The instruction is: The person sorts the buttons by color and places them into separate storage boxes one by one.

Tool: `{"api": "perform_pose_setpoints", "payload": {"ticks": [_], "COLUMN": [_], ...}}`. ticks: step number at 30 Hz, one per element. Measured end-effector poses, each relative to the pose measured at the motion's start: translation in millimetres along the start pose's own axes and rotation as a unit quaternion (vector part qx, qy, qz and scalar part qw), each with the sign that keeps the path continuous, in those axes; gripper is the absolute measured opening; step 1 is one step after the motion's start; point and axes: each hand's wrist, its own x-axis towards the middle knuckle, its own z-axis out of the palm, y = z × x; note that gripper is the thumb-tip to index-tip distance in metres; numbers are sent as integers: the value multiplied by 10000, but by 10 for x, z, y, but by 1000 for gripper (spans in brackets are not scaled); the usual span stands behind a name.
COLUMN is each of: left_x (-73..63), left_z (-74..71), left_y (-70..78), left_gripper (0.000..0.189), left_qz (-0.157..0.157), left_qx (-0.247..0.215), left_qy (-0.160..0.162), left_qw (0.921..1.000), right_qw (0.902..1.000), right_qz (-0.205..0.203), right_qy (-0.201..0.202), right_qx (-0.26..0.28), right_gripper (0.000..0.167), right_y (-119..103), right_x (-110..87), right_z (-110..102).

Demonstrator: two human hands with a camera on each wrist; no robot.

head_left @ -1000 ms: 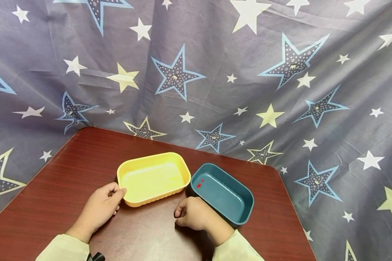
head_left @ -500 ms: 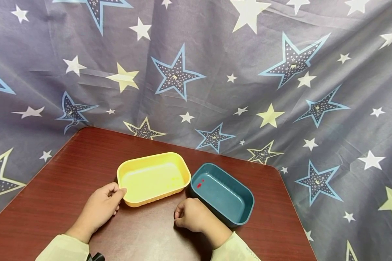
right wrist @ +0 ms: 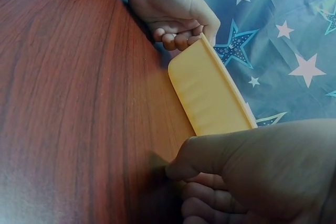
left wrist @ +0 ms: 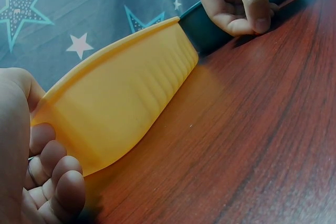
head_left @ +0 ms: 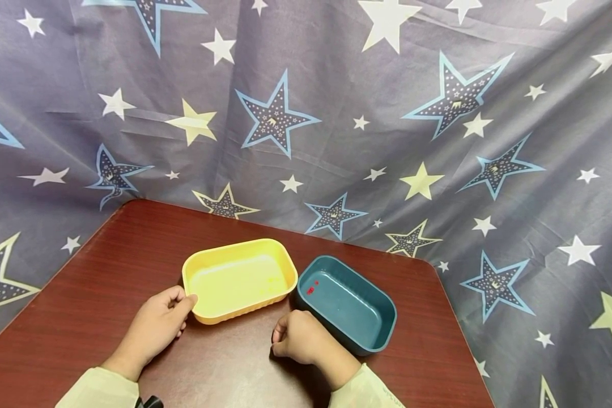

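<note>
My left hand (head_left: pixel 158 320) pinches the near-left end of a yellow plastic box (head_left: pixel 219 313), thumb over the rim. The left wrist view shows its other fingers curled against the box's outer wall. Beside it stands a dark teal box (head_left: pixel 359 306), one end close to the yellow one. My right hand (head_left: pixel 301 337) rests on the table in front of the teal box, fingers loosely curled; nothing shows in it. Small red pieces (head_left: pixel 311 290) lie at the left end of the teal box. Faint yellow-green pieces (head_left: pixel 274 279) lie in the yellow box, too small to identify.
Both boxes stand on a reddish-brown wooden table (head_left: pixel 148 238). A grey curtain (head_left: pixel 336 158) printed with stars hangs behind the table and at its sides. A dark strap end (head_left: pixel 153 402) shows by my left sleeve.
My right hand and sleeve have shifted very slightly from one second ago. My left hand and both boxes stay where they were.
</note>
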Motion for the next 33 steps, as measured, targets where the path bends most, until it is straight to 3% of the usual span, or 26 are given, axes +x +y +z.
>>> {"api": "perform_pose_setpoints", "payload": {"ticks": [19, 33], "left_x": [14, 21], "left_z": [19, 14], "left_y": [-30, -24], "left_gripper": [47, 46], "left_qz": [29, -6], "left_qx": [61, 81], "left_qy": [50, 39], "left_qw": [10000, 10000], "right_qw": [9992, 9987], "right_qz": [-261, -485], "right_qy": [214, 167], "right_qx": [-191, 56], "right_gripper": [24, 14], "right_y": [-51, -19], "right_x": [-36, -61], "right_z": [23, -25]}}
